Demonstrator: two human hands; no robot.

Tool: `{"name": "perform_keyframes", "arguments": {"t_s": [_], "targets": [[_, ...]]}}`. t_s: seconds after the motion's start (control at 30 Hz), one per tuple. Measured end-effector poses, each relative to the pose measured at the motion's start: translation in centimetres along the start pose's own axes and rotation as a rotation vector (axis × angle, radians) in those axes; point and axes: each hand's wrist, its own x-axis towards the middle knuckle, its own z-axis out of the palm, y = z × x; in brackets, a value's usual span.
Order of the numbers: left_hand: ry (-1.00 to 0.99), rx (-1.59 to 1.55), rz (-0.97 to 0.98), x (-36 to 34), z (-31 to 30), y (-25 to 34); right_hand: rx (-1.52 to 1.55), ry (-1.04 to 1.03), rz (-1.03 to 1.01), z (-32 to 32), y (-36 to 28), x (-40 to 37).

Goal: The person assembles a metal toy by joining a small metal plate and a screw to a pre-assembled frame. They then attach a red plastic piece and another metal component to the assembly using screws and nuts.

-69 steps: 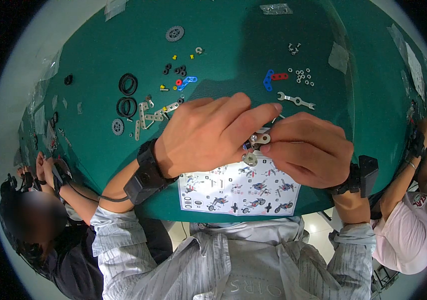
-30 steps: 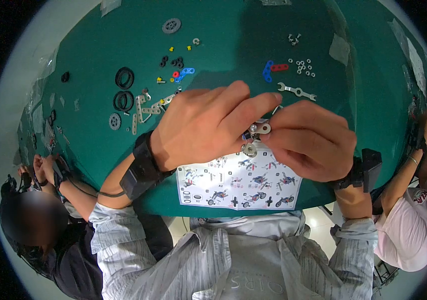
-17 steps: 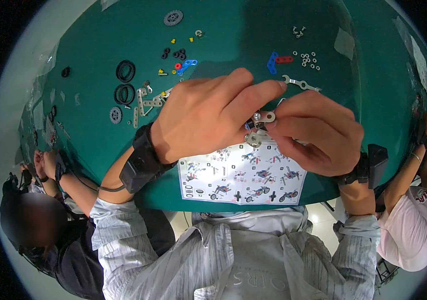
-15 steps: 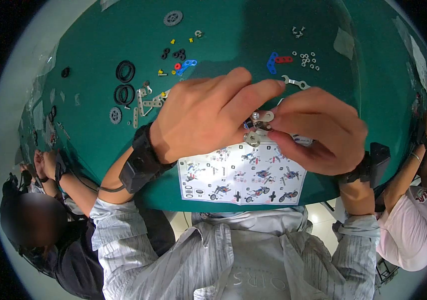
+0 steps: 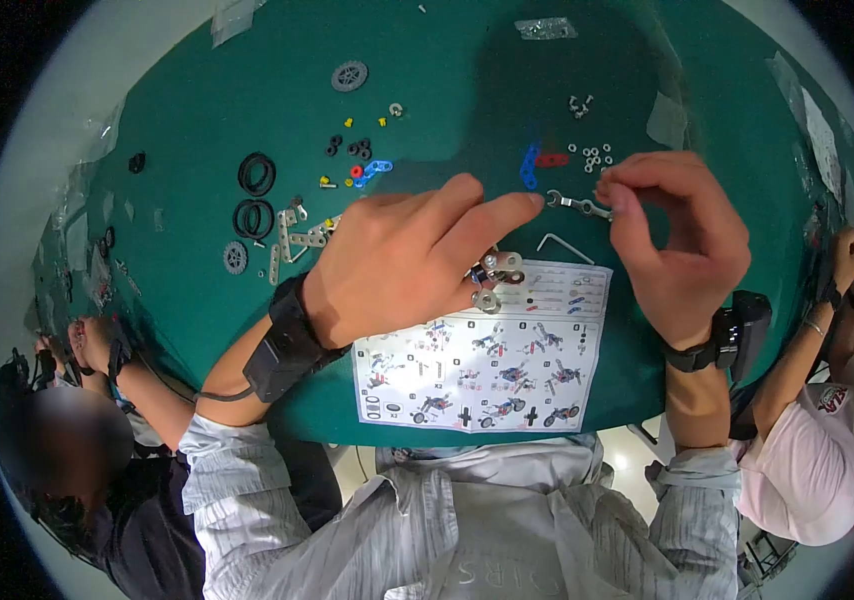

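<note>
My left hand is closed around a small metal bracket assembly, which pokes out past the fingers over the instruction sheet. The fingers hide part of the assembly. To the right, my right hand hovers apart from it, thumb and fingertips pinched together beside the loose nuts. Whatever is between those fingertips is too small to make out. A small spanner lies just left of my right hand, and an L-shaped hex key rests above the sheet.
Small screws, a blue strip and a red strip lie at the back right. Black tyres, grey wheels and metal strips are at left. Other people sit on both sides.
My right hand has left the metal assembly and moved right and up to the nuts. My left hand still holds the assembly. The view has shifted slightly.
</note>
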Motion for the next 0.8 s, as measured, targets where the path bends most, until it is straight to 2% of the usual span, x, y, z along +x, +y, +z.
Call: {"name": "perform_keyframes", "arguments": {"t_s": [0.23, 0.53, 0.8], "targets": [[-0.006, -0.003, 0.001, 0.0, -0.2, 0.0, -0.028, -0.038, 0.033, 0.2, -0.2, 0.1], [-0.086, -0.211, -0.142, 0.3, -0.7, -0.7, -0.004, -0.005, 0.268, -0.7, 1.4, 0.8], [-0.085, -0.208, -0.141, 0.3, -0.3, -1.3, -0.228, -0.126, 0.286, -2.3, 3.0, 1.3]]}}
